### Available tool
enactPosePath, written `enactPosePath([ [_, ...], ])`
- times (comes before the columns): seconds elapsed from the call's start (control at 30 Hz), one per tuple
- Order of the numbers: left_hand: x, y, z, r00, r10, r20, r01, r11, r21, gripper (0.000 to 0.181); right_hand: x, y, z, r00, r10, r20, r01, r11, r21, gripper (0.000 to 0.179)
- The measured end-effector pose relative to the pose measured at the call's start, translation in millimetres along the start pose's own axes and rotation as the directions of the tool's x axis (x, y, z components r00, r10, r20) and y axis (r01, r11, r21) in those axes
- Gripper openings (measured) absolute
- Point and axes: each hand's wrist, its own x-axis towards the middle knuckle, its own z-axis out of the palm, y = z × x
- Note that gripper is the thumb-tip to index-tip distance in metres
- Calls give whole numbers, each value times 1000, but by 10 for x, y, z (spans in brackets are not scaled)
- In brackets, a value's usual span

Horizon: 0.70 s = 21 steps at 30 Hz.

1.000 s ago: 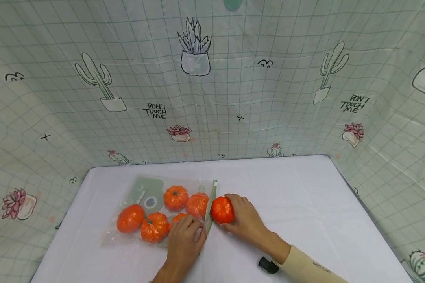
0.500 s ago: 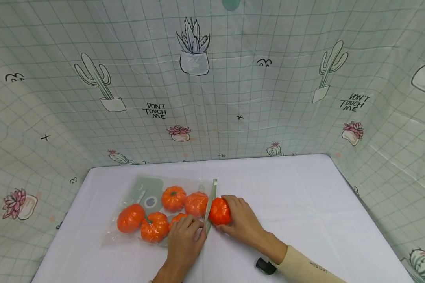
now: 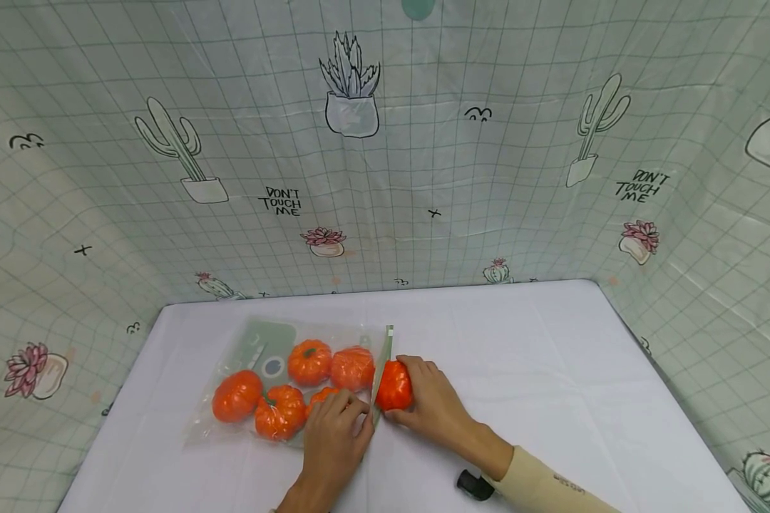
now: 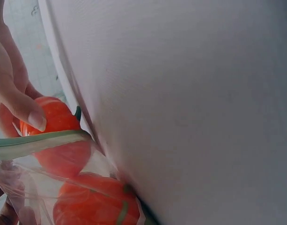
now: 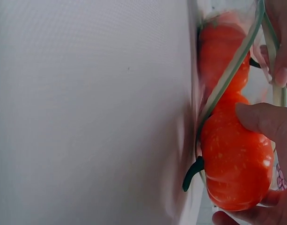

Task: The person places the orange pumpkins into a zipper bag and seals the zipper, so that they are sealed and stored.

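Note:
A clear zip bag (image 3: 231, 356) with a green-edged mouth lies flat on the table, several small orange pumpkins (image 3: 279, 412) inside it. At the bag's near edge my left hand (image 3: 335, 434) pinches one lip of the mouth; in the right wrist view its thumb (image 5: 283, 75) presses on the green strip. My right hand (image 3: 433, 399) grips another orange pumpkin (image 3: 396, 385) from its right side, thumb and fingers round it. This pumpkin (image 5: 237, 159), with a dark green stem, is partly within the mouth. In the left wrist view, the strip (image 4: 40, 139) crosses the pumpkin (image 4: 56, 115).
The white-covered table (image 3: 539, 356) extends right of the bag. Behind it hangs a grid-patterned curtain (image 3: 411, 164) with cactus drawings, which also runs along both sides. A small black device (image 3: 474, 485) sits by my right sleeve (image 3: 545, 484).
My right hand has moved left with the pumpkin, bringing it partly past the green strip. Two pumpkins inside the bag have shifted slightly left. My left hand has stayed in place.

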Motion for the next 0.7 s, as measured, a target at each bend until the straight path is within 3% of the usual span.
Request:
enactPosePath([
  [0.47, -6, -3, 6, 1000, -14, 16, 14, 1000, -15, 24, 9, -39, 48, 1000, 0, -29, 0, 1000, 15, 87],
  [0.7, 0, -16, 17, 1000, 7, -3, -7, 1000, -13, 25, 21, -47, 97, 999, 2, -40, -1, 1000, 19, 86],
])
